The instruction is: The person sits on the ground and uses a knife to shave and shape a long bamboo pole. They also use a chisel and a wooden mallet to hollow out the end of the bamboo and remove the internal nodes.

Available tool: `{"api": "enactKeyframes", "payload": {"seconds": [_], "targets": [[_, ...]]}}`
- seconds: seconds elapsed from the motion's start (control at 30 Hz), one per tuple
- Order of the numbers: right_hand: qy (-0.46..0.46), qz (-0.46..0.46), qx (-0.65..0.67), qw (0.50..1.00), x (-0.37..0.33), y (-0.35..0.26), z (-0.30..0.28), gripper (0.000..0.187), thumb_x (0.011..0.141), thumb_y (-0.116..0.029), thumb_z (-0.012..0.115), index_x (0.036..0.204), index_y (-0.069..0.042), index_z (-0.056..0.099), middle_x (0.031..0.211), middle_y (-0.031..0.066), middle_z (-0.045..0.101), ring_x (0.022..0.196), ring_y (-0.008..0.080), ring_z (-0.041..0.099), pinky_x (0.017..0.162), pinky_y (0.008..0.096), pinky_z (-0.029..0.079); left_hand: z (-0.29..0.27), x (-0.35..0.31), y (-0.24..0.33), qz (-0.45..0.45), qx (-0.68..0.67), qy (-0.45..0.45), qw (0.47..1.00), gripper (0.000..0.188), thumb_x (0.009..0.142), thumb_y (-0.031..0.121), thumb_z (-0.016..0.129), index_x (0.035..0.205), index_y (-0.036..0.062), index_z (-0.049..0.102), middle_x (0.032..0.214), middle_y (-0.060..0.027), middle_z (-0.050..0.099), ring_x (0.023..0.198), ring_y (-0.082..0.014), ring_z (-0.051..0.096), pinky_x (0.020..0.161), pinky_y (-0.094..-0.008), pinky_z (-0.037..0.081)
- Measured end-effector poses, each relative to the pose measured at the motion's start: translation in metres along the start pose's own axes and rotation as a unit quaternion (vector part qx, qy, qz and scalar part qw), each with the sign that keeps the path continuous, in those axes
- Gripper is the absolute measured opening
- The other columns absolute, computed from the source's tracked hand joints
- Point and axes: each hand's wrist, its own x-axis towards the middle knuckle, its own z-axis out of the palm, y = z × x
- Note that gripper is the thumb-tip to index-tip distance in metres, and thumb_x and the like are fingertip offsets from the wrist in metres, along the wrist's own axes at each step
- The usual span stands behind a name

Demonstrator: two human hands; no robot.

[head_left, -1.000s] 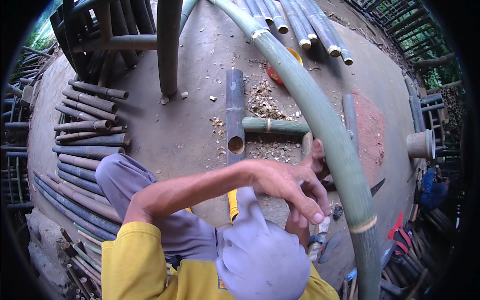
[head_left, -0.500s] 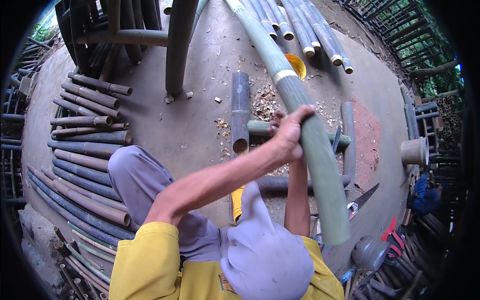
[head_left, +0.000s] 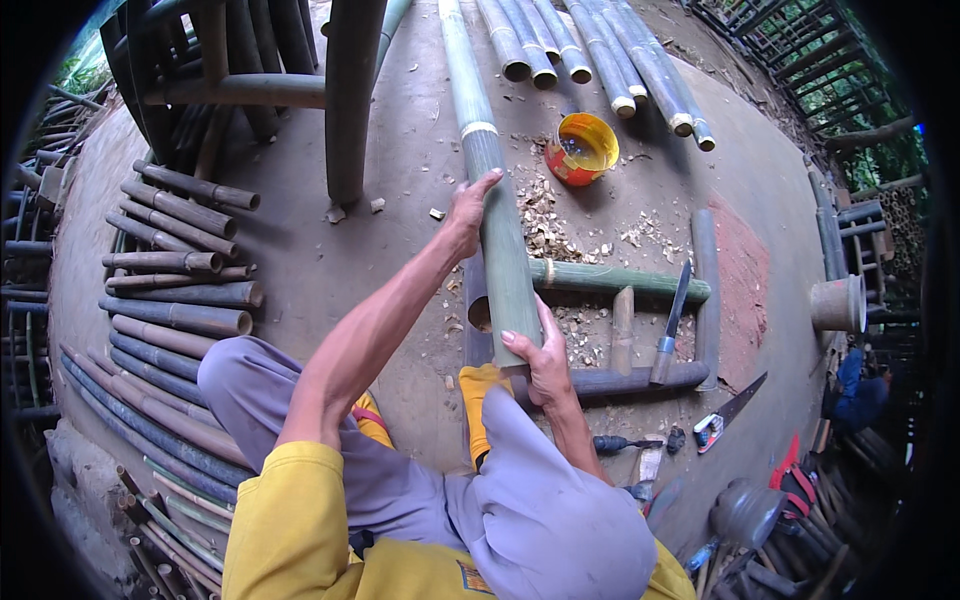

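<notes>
A long green bamboo pole (head_left: 506,255) with a pale ring runs from the far edge down to my knees. My left hand (head_left: 468,215) wraps its left side below the ring. Lower down, my right hand (head_left: 548,362) grips the near end from the right, thumb on top. Beneath the pole lies a dark bamboo piece (head_left: 475,300), partly hidden. Right of the pole, a green bamboo bar (head_left: 620,279) and a dark bamboo bar (head_left: 630,380) meet an upright dark piece (head_left: 706,300). A knife (head_left: 674,322) rests across these, its handle on the dark bar.
A yellow-and-red bucket (head_left: 582,150) stands among wood shavings (head_left: 545,225). Cut bamboo lengths (head_left: 180,290) lie in rows at left, poles (head_left: 640,65) at the far right. A handsaw (head_left: 728,412) and a drill-like tool (head_left: 625,443) lie right of my legs.
The bamboo pole's near end has swung left and away from me, baring the bucket and knife. My left hand has moved left with it; my right hand, hidden behind it before, now shows on its near end.
</notes>
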Motion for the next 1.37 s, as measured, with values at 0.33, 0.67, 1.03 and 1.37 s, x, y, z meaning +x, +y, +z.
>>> {"api": "enactKeyframes", "payload": {"seconds": [0.33, 0.67, 1.03, 1.37], "targets": [[0.032, -0.068, 0.023, 0.997, 0.142, -0.005, 0.009, 0.075, 0.087, -0.011, 0.067, 0.149, -0.002, 0.025, 0.116, 0.0146, 0.057, 0.092, 0.0167, 0.062, 0.071, 0.0272, 0.056, -0.037, 0.028, 0.167, 0.654, 0.441, 0.236, 0.567, 0.074, 0.064, 0.025, 0.079, 0.129, 0.0133, 0.047, 0.122, -0.0109, 0.045, 0.118, -0.0311, 0.041, 0.099, -0.0487, 0.034], [0.067, 0.056, -0.097, 0.991, 0.088, 0.050, -0.030, 0.045, 0.090, -0.005, 0.063, 0.132, 0.003, 0.049, 0.101, 0.0118, 0.064, 0.079, 0.0137, 0.065, 0.067, 0.0245, 0.055, -0.071, 0.136, 0.253, 0.652, 0.640, 0.309, 0.263, 0.027, 0.081, 0.017, 0.061, 0.108, 0.0160, 0.064, 0.143, -0.0029, 0.036, 0.127, -0.0362, 0.030, 0.092, -0.0685, 0.036], [0.106, 0.087, -0.200, 0.970, 0.041, 0.064, -0.059, 0.037, 0.090, -0.004, 0.062, 0.126, 0.002, 0.055, 0.094, 0.0100, 0.066, 0.079, 0.0122, 0.065, 0.068, 0.0245, 0.054, -0.156, 0.126, 0.290, 0.607, 0.657, 0.368, 0.255, 0.056, 0.070, 0.022, 0.075, 0.124, 0.0206, 0.059, 0.145, 0.0042, 0.038, 0.124, -0.0327, 0.032, 0.092, -0.0470, 0.043], [0.063, 0.034, -0.382, 0.921, 0.019, 0.069, -0.056, 0.038, 0.088, -0.009, 0.062, 0.126, -0.004, 0.059, 0.090, 0.0089, 0.069, 0.076, 0.0168, 0.065, 0.071, 0.0304, 0.055, -0.168, 0.121, 0.268, 0.586, 0.664, 0.326, 0.329, 0.054, 0.072, 0.013, 0.071, 0.124, 0.0153, 0.060, 0.154, -0.0038, 0.027, 0.131, -0.0373, 0.031, 0.107, -0.0559, 0.031]]}}
